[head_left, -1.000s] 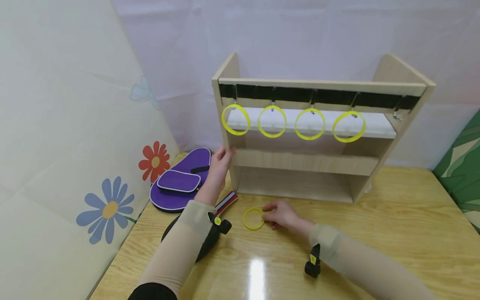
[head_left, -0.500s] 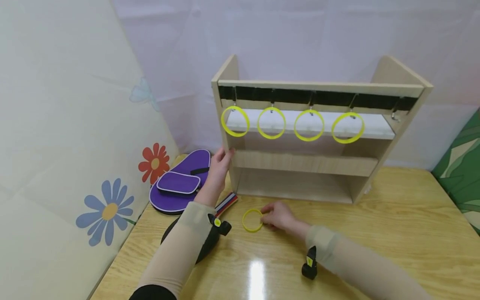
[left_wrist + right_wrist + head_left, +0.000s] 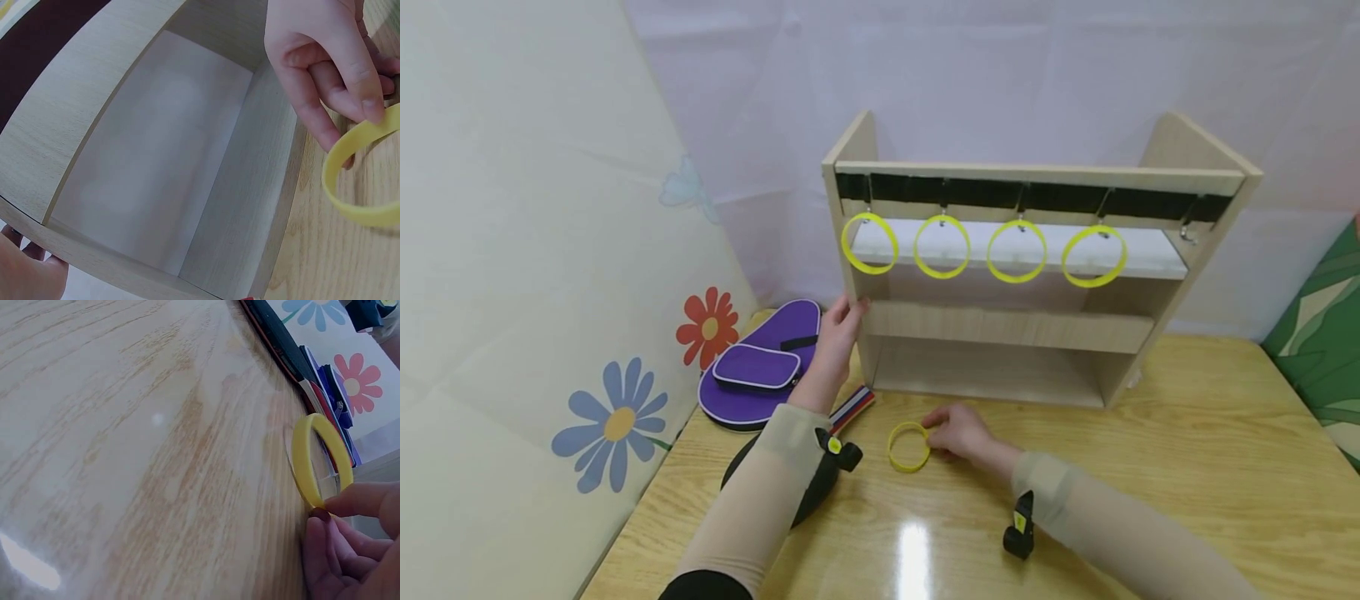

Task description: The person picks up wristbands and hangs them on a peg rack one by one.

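A light wooden shelf unit (image 3: 1011,325) stands on the table, with several yellow rings (image 3: 942,276) hanging from hooks along its black strip. The rightmost hook (image 3: 1187,235) carries no ring. My left hand (image 3: 833,346) grips the unit's left side panel; in the left wrist view only some fingers (image 3: 37,272) show at its edge. In front of the unit, my right hand (image 3: 961,433) pinches another yellow ring (image 3: 891,450) between thumb and fingers. In the right wrist view this ring (image 3: 302,459) stands tilted on edge, its far side off the tabletop.
Left of the unit lies a purple paddle case (image 3: 756,367). A table tennis paddle with a striped handle (image 3: 853,407) lies partly under my left forearm. A flowered backdrop (image 3: 617,250) rises at the left, and a pale cloth (image 3: 1037,67) hangs behind.
My right hand has shifted slightly left, then stayed nearly still. The pinched ring has turned a little and sits slightly nearer me. My left hand keeps its grip on the panel.
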`<action>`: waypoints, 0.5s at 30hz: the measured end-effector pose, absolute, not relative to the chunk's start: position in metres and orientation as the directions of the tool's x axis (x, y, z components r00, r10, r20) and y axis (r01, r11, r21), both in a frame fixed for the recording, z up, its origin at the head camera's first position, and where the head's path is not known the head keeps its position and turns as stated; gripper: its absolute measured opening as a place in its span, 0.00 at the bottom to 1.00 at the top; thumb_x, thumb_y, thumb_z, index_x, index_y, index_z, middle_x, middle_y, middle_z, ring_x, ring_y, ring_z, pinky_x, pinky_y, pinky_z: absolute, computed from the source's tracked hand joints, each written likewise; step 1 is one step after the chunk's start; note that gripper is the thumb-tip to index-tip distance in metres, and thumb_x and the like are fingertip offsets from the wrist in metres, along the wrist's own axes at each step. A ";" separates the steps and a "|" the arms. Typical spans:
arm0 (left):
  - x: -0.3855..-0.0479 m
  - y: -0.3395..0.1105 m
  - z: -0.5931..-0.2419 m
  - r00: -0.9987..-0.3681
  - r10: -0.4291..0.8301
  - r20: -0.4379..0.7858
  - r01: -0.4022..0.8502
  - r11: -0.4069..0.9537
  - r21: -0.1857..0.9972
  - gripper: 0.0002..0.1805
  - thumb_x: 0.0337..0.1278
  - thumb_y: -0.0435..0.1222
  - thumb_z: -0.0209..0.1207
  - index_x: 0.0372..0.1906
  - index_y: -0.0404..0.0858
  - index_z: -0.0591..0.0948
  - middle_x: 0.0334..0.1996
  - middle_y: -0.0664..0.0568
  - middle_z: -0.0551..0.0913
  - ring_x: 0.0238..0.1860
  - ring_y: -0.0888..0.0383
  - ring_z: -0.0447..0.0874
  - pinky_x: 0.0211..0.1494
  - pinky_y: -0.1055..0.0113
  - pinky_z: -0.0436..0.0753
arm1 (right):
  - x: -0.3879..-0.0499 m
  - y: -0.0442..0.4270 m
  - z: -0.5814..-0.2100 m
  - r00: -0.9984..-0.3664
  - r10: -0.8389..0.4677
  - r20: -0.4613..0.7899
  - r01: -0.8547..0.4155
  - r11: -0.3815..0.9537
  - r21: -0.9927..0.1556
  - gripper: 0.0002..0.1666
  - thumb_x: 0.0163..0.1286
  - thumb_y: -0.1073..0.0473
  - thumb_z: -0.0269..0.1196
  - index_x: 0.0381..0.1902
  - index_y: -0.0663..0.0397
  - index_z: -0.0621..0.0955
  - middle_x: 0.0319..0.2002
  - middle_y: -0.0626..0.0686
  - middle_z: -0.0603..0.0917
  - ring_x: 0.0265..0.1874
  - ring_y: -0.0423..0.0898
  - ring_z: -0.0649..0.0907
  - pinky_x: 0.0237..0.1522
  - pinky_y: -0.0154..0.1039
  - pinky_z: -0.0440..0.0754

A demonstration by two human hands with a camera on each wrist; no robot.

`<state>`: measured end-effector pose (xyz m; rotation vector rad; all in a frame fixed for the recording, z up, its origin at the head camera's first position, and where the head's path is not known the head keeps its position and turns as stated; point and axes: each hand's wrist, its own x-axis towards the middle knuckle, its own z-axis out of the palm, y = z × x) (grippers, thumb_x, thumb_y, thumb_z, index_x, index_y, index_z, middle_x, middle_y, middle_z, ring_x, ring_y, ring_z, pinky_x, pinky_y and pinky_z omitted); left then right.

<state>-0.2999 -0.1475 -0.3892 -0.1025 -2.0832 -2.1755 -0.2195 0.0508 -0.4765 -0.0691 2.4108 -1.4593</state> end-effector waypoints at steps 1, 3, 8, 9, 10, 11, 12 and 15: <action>-0.300 -0.147 -0.389 -0.989 -0.045 0.138 0.140 -0.042 0.989 0.26 0.69 0.39 0.51 0.70 0.41 0.71 0.61 0.38 0.76 0.53 0.56 0.75 0.61 0.59 0.71 | -0.220 0.051 -0.476 -0.945 -0.209 -0.252 0.130 0.467 -0.875 0.17 0.54 0.73 0.65 0.43 0.64 0.85 0.28 0.51 0.84 0.17 0.41 0.76 0.19 0.33 0.77; -0.300 -0.148 -0.389 -0.989 -0.043 0.138 0.140 -0.044 0.989 0.26 0.69 0.39 0.51 0.70 0.42 0.71 0.62 0.37 0.76 0.54 0.55 0.74 0.62 0.58 0.71 | -0.220 0.053 -0.477 -0.939 -0.217 -0.267 0.149 0.444 -0.884 0.17 0.54 0.73 0.65 0.44 0.65 0.85 0.25 0.50 0.82 0.17 0.40 0.76 0.19 0.33 0.77; -0.300 -0.148 -0.389 -0.990 -0.037 0.135 0.137 -0.057 0.989 0.26 0.70 0.39 0.51 0.71 0.43 0.70 0.64 0.35 0.73 0.56 0.53 0.73 0.64 0.56 0.70 | -0.221 0.059 -0.479 -0.924 -0.236 -0.301 0.197 0.382 -0.903 0.18 0.56 0.74 0.63 0.46 0.68 0.84 0.23 0.49 0.80 0.19 0.41 0.77 0.19 0.32 0.77; -0.301 -0.148 -0.389 -0.990 -0.035 0.134 0.136 -0.060 0.989 0.26 0.70 0.39 0.51 0.71 0.43 0.70 0.65 0.35 0.73 0.56 0.53 0.73 0.65 0.55 0.69 | -0.222 0.060 -0.479 -0.921 -0.237 -0.310 0.210 0.367 -0.906 0.18 0.56 0.74 0.62 0.47 0.68 0.83 0.23 0.50 0.80 0.19 0.41 0.77 0.19 0.32 0.78; -0.301 -0.148 -0.389 -0.991 -0.033 0.132 0.134 -0.061 0.989 0.26 0.71 0.39 0.51 0.71 0.43 0.70 0.65 0.35 0.72 0.57 0.53 0.73 0.66 0.55 0.69 | -0.222 0.061 -0.480 -0.918 -0.240 -0.317 0.222 0.352 -0.909 0.18 0.57 0.74 0.62 0.47 0.69 0.83 0.23 0.50 0.80 0.20 0.41 0.77 0.19 0.32 0.78; -0.301 -0.149 -0.390 -0.991 -0.029 0.131 0.133 -0.059 0.989 0.26 0.71 0.39 0.51 0.72 0.43 0.69 0.66 0.35 0.72 0.58 0.52 0.72 0.67 0.54 0.68 | -0.222 0.063 -0.480 -0.913 -0.242 -0.328 0.238 0.336 -0.911 0.18 0.57 0.74 0.62 0.48 0.69 0.83 0.23 0.50 0.80 0.20 0.41 0.78 0.20 0.32 0.78; -0.301 -0.149 -0.389 -0.991 -0.028 0.130 0.131 -0.060 0.989 0.26 0.71 0.39 0.51 0.72 0.43 0.69 0.66 0.35 0.72 0.59 0.51 0.72 0.67 0.53 0.68 | -0.223 0.065 -0.480 -0.909 -0.245 -0.336 0.251 0.319 -0.914 0.19 0.58 0.74 0.62 0.49 0.70 0.82 0.23 0.50 0.79 0.21 0.41 0.78 0.20 0.32 0.78; -0.300 -0.149 -0.389 -0.991 -0.028 0.127 0.129 -0.053 0.990 0.26 0.72 0.39 0.50 0.72 0.43 0.68 0.66 0.35 0.72 0.60 0.51 0.72 0.68 0.53 0.68 | -0.223 0.070 -0.479 -0.898 -0.252 -0.360 0.288 0.281 -0.916 0.20 0.59 0.74 0.61 0.52 0.71 0.80 0.23 0.50 0.78 0.20 0.41 0.78 0.21 0.32 0.80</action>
